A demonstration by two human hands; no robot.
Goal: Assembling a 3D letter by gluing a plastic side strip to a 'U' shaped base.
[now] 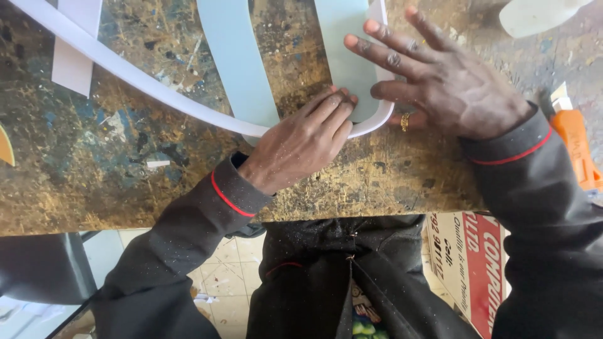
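Observation:
A long white strip point(144, 80) runs from the upper left across the worn, paint-stained workbench point(113, 182) and curls around the end of a pale blue-green sheet point(344, 44). My left hand point(301, 143) presses its fingertips against the strip's bend near the sheet's lower corner. My right hand point(440, 78) lies flat with fingers spread on the same sheet, a gold ring showing on one finger. A second pale blue-green strip point(237, 59) lies to the left under the white strip.
An orange utility knife point(578, 147) lies at the bench's right edge. A white paper piece point(75, 53) sits upper left, a pale lump point(534, 16) upper right. Below the bench are tiled floor and a red-and-white printed board point(471, 263).

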